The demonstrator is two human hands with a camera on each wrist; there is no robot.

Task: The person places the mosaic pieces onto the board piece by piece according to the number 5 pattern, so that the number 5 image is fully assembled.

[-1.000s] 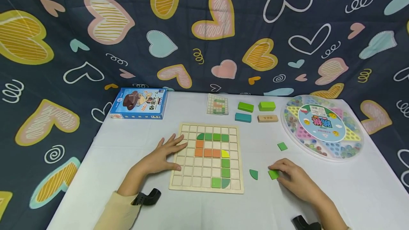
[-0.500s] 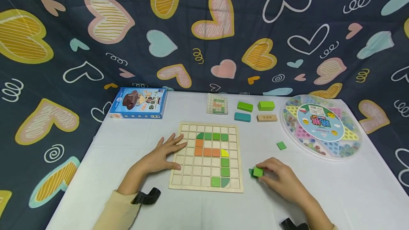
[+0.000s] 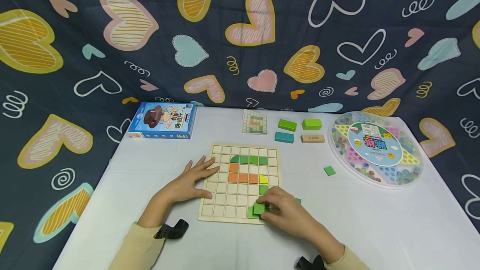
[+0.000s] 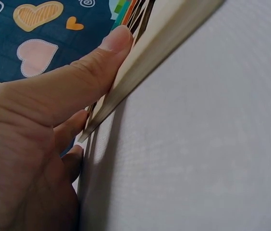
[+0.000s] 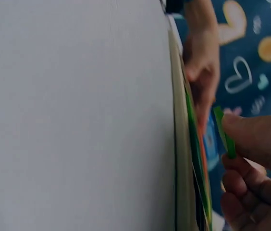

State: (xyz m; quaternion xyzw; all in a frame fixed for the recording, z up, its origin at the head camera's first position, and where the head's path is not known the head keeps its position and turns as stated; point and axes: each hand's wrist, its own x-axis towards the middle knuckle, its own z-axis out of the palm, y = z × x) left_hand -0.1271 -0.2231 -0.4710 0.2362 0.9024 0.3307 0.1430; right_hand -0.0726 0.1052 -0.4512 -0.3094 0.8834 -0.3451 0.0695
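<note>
The right hand (image 3: pixel 286 213) pinches a light green square tile (image 3: pixel 258 208) between thumb and fingertips, held just above the near right corner of the wooden grid board (image 3: pixel 217 213); the right wrist view shows the tile (image 5: pixel 225 131) edge-on, tilted off the board rather than flat; being square, it has no long axis. Beneath it lie placed tiles: a green row (image 3: pixel 254 160) near the top, an orange strip (image 3: pixel 243 178), a yellow quarter-round (image 3: pixel 264 179), and more green down the right columns; the left columns of cells are bare. The left hand (image 3: pixel 189 184) lies flat with fingers spread, pressing the board's left edge. A dark green piece (image 3: pixel 298 200) peeps out just right of the right hand; a loose green tile (image 3: pixel 329 171) lies well apart; beyond the board stand a pattern card (image 3: pixel 255 122), coloured blocks (image 3: pixel 287 125), a marble game tray (image 3: pixel 375 148) and a blue box (image 3: pixel 163 120).
</note>
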